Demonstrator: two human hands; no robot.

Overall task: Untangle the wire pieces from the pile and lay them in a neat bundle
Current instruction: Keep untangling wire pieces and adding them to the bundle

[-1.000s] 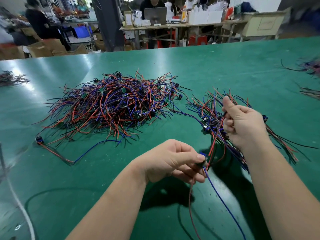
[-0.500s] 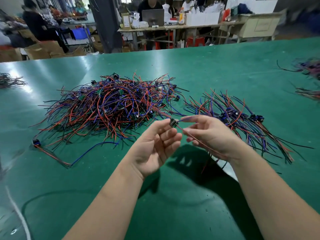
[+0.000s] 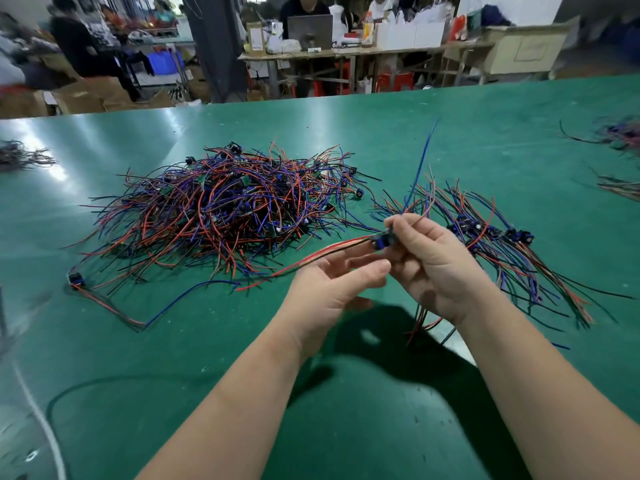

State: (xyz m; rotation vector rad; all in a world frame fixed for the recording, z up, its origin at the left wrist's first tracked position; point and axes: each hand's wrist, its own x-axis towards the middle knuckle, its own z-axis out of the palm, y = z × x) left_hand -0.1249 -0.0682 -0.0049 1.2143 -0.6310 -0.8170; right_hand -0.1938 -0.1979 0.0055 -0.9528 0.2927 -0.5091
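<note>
Because the tangled pile (image 3: 221, 216) sits well to the left on the green table (image 3: 138, 375), the person has working room in front. Beside it the left hand (image 3: 332, 285) lies palm up, fingers loose and gripping nothing, seemingly to steady the red and black leads trailing past it. The wire piece (image 3: 380, 242) hangs above the table, its blue connector pinched by the right hand (image 3: 429, 268), probably for carrying onward. Just right lies the bundle (image 3: 491, 233), connectors grouped so each new piece can lie aligned.
</note>
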